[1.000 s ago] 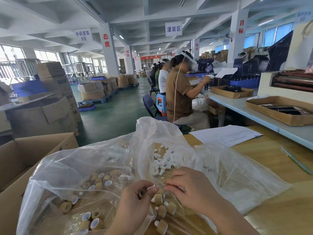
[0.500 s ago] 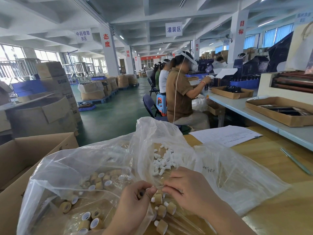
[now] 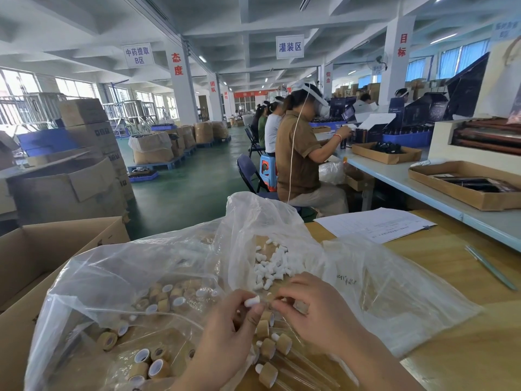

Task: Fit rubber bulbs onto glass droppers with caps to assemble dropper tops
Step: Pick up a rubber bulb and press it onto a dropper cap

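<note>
My left hand [image 3: 225, 342] pinches small white rubber bulb [image 3: 251, 301], lower centre; right hand [image 3: 318, 317] pinches mostly-hidden clear glass dropper [image 3: 266, 301], I think; keep coaxial, push straight.

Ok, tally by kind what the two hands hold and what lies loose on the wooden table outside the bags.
White rubber bulb, pinched by left hand: 1
Capped dropper, mostly hidden in right hand: 1
Paper sheet: 1
Pen: 1
Total: 4
</note>
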### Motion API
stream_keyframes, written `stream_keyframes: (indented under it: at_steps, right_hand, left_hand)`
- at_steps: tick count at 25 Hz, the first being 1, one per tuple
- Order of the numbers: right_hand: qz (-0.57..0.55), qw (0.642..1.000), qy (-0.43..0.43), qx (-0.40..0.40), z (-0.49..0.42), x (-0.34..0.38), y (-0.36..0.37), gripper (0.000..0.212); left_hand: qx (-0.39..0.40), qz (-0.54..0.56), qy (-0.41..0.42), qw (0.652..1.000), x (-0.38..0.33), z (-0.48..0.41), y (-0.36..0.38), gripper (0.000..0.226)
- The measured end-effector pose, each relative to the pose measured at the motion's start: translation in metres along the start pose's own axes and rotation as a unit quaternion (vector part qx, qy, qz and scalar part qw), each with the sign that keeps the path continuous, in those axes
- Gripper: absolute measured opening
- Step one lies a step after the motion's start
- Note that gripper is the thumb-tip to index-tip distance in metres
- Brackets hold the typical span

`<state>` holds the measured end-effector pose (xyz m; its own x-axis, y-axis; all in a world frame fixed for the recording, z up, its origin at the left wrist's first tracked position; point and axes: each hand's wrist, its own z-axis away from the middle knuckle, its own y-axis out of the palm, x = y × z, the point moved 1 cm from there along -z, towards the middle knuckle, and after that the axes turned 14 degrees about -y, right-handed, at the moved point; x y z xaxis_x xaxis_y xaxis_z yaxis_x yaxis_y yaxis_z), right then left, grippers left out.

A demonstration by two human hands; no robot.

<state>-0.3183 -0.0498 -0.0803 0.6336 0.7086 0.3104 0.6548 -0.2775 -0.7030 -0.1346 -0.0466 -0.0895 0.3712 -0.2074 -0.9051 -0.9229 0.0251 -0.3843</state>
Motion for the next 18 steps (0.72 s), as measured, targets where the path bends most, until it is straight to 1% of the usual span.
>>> stream_keyframes:
  at_steps: [1,2,4,6,8,10,11,13,14,17,18]
  right_hand:
    - [-0.005,1.0,0.01,-0.013,0.0,-0.002,0.001,0.026]
    - [-0.014,0.999,0.02,-0.031,0.0,-0.004,0.0,0.019]
    - [-0.035,0.996,0.038,-0.067,0.001,-0.009,-0.001,0.013]
    - [-0.07,0.994,0.053,-0.071,0.001,-0.011,-0.004,0.014]
    - [-0.116,0.991,0.064,-0.031,0.002,-0.009,-0.006,0.018]
    - [-0.134,0.989,0.068,0.005,0.002,-0.006,-0.006,0.017]
    - [-0.138,0.988,0.068,0.01,0.002,-0.005,-0.005,0.018]
    - [-0.147,0.986,0.073,0.0,0.003,-0.007,-0.006,0.031]
    - [-0.151,0.986,0.076,-0.005,0.004,-0.008,-0.007,0.035]
    - [-0.16,0.984,0.078,0.006,0.005,-0.01,-0.006,0.025]
    - [-0.156,0.985,0.077,0.013,0.005,-0.009,-0.005,0.026]
  left_hand:
    - [0.01,0.0,-0.001,1.0,0.0,0.001,0.002,0.009]
    - [0.014,-0.003,-0.003,1.0,0.002,0.0,0.004,0.018]
    - [0.013,-0.012,-0.005,1.0,0.007,-0.001,0.005,0.039]
    - [-0.003,-0.016,-0.015,1.0,0.009,-0.003,0.005,0.044]
    - [-0.021,0.014,-0.044,0.999,0.011,-0.006,0.006,0.039]
    - [-0.046,0.038,-0.066,0.996,0.014,-0.007,0.006,0.034]
    - [-0.06,0.043,-0.073,0.995,0.015,-0.008,0.005,0.033]
    - [-0.086,0.058,-0.072,0.992,0.017,-0.01,0.003,0.03]
    - [-0.096,0.066,-0.065,0.991,0.018,-0.011,0.002,0.029]
    - [-0.119,0.085,-0.052,0.988,0.018,-0.013,-0.001,0.021]
    - [-0.122,0.089,-0.046,0.987,0.019,-0.014,-0.001,0.015]
